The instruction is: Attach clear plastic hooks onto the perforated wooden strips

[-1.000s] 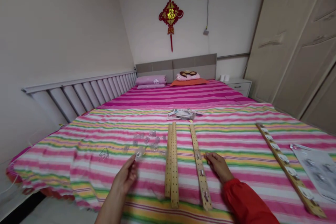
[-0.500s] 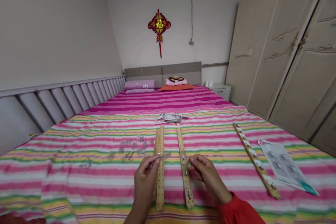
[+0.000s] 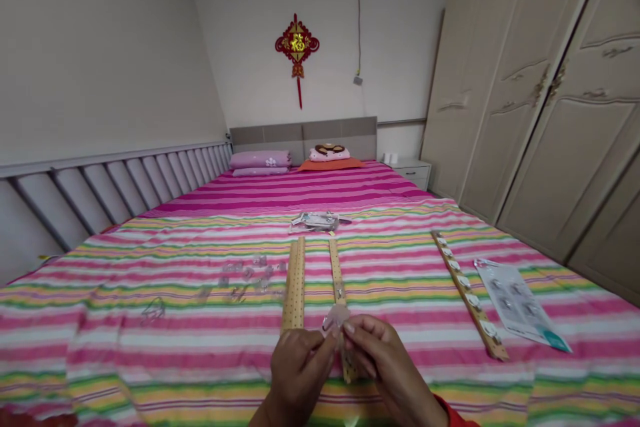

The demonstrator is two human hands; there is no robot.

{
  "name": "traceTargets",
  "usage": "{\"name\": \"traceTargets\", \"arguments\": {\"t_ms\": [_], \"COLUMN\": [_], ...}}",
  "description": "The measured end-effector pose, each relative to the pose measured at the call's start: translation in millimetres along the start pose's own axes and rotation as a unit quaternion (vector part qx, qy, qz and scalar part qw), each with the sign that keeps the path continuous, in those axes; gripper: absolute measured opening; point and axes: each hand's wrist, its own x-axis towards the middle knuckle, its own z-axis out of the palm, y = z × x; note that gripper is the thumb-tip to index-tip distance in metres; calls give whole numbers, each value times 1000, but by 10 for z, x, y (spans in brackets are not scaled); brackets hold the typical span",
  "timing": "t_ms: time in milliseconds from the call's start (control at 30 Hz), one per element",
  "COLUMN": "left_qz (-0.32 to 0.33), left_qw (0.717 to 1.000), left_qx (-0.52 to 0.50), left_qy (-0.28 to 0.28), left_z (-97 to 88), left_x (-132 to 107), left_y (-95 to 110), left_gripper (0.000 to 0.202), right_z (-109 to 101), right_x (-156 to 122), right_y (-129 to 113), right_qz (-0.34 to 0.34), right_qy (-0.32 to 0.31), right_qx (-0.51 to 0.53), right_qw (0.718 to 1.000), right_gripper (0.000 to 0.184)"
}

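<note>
hands (image 3: 300, 360) (image 3: 393, 360) close together, fingers (image 3: 369, 324) curled, pinching clear piece (image 3: 338, 313)

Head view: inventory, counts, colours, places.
Held piece: 1, clear, between hands
Strips: 4, tan, centre and right
Loose pieces: several, clear, left
Packs: 2, clear, centre and right
Cloth: 1, multicoloured, under strips
Folded piles: 2, lilac, pink, headboard
Headboard: 1, grey, back
Rail: 1, pale, left
Ornament: 1, red-gold, wall
Cord: 1, grey, wall
Nightstand: 1, white, beside headboard
Wardrobe: 1, beige, right
Left hand: 1, bare, front
Right hand: 1, red sleeve, front
</note>
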Motion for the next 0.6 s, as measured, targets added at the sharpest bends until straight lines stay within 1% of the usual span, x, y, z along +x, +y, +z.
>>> {"name": "traceTargets", "arguments": {"t_ms": [100,233,367,433,500,533,567,600], "left_qz": [15,22,9,-2,-37,-76,-133,-207], "left_qw": [1000,999,998,997,994,989,979,960], "left_qx": [7,10,-2,-28,-79,-112,-145,-179], "left_qy": [-9,-35,-65,-73,-66,-58,-54,-54], "left_z": [57,116,154,168,188,205,228,259], "left_x": [-35,-51,-50,-50,-39,-24,-1,29], "left_y": [1,24,102,139,144,128,98,54], "left_gripper": [39,33,24,19,15,13,12,12], "right_z": [-22,-62,-137,-196,-270,-311,-353,-394], "right_x": [-6,11,63,104,161,196,236,279], "right_y": [-13,-8,42,65,73,71,66,57], "right_qz": [8,26,34,29,18,9,1,-6], "right_qy": [10,30,64,77,81,81,79,75], "right_qx": [2,11,-10,-26,-38,-43,-47,-52], "right_qw": [1000,999,997,996,996,996,996,996], "right_gripper": [31,28,29,28,27,27,27,27]}}
